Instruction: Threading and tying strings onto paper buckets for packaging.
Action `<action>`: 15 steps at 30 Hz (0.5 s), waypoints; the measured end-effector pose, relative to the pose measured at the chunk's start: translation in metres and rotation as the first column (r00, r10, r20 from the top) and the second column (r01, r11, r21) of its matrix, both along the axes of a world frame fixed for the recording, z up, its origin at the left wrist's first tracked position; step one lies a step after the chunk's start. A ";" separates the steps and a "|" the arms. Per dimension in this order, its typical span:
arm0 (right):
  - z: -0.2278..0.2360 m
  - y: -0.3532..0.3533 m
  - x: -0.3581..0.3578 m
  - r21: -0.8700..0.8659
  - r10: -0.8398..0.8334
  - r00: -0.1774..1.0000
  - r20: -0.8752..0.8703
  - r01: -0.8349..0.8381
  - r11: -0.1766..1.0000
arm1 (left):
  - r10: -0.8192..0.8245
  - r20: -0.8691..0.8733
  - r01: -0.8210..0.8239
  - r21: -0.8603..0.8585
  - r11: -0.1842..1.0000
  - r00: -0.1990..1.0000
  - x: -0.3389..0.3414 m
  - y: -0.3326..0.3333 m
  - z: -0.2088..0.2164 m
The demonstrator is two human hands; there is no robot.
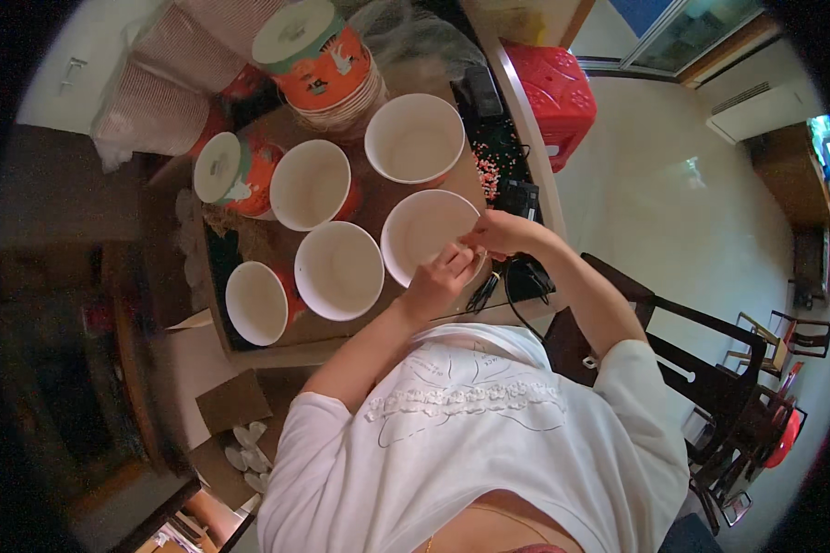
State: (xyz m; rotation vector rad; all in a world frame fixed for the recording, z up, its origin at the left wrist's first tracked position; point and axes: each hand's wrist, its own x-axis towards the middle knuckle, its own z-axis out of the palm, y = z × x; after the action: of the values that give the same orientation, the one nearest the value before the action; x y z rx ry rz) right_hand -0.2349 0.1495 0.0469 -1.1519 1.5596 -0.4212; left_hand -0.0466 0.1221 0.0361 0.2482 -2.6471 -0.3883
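My left hand (440,279) and my right hand (502,232) meet over the near right rim of a white-lined paper bucket (421,227). The fingers of both are closed and pinched together; whatever lies between them is too small or hidden to name. The bucket stands upright, its inside facing up. Around it are more open paper buckets: a large one (415,138) beyond, one (338,270) to the left, a smaller one (256,302) at the far left edge, and another (311,184) behind these.
Upside-down orange and green buckets stand stacked (318,69) at the back, with one (221,169) lying tilted. Plastic-wrapped bucket stacks (157,106) lie behind. Pink and white beads (486,172), a black adapter (518,196) and cables (528,274) lie right. A red stool (555,97) and dark chair (669,341) stand beyond.
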 end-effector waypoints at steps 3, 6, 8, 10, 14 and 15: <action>-0.003 -0.012 -0.003 0.170 0.195 0.975 0.110 -0.211 0.963 | -0.051 -0.040 0.049 -0.042 0.998 0.998 -0.002 -0.003 0.002; -0.013 -0.012 -0.004 0.185 0.192 0.972 0.132 -0.214 0.959 | -0.096 -0.072 0.094 -0.030 0.995 0.993 -0.003 0.000 -0.004; -0.014 -0.006 -0.004 0.083 0.111 0.970 0.217 -0.132 0.988 | -0.012 -0.145 0.021 0.057 0.998 0.989 -0.003 0.003 -0.007; -0.009 0.000 -0.006 0.079 0.048 0.966 0.255 -0.070 0.994 | 0.011 -0.125 -0.002 0.079 0.997 0.992 0.000 0.004 -0.009; -0.005 0.011 -0.007 0.072 -0.073 0.969 0.234 0.058 0.996 | -0.010 -0.049 0.013 0.054 0.998 0.999 0.004 0.004 -0.004; -0.007 0.012 -0.007 0.075 -0.076 0.969 0.235 0.060 0.995 | -0.012 -0.048 0.015 0.057 0.998 0.999 0.004 0.004 -0.005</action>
State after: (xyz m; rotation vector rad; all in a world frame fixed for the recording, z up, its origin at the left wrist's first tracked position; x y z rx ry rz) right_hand -0.2417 0.1614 0.0404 -0.9610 1.3957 -0.5287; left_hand -0.0429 0.1265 0.0316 0.2359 -2.5947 -0.4691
